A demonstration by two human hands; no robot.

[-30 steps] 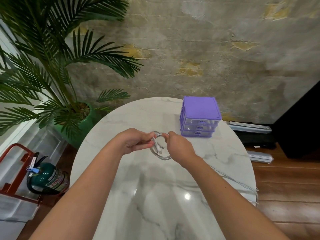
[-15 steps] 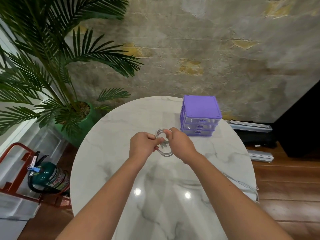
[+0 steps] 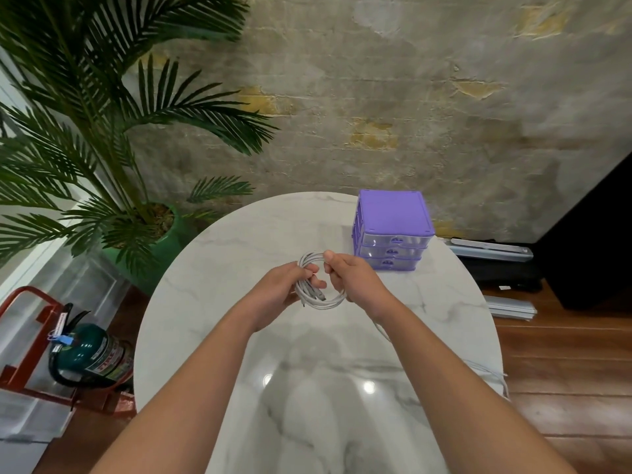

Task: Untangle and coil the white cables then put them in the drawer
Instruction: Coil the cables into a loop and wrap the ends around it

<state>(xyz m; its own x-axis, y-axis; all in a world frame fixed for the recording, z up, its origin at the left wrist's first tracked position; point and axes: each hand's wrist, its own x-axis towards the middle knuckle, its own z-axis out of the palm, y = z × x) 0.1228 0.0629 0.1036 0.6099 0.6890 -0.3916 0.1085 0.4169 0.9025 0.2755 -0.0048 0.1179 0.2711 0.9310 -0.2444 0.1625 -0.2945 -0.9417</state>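
Note:
Above the middle of the round marble table [image 3: 191,323] I hold a white cable coil [image 3: 328,304] between both hands. My left hand [image 3: 280,295] grips the coil's left side, with a plug end poking out near its fingers. My right hand [image 3: 355,278] pinches the coil's right side, thumb on top. A loose strand of white cable [image 3: 492,372] trails from under my right wrist across the table to its right edge. The purple drawer unit [image 3: 393,230] stands at the back right of the table, all three clear drawers closed.
A potted palm in a green pot [image 3: 150,254] stands left of the table. A green fire extinguisher [image 3: 92,354] in a red stand lies on the floor at left. Grey flat items [image 3: 509,307] and a black cabinet [image 3: 595,241] sit at right.
Both hands have shifted slightly away from me and to the right. The coil has grown fuller, and less loose cable lies on the table at right.

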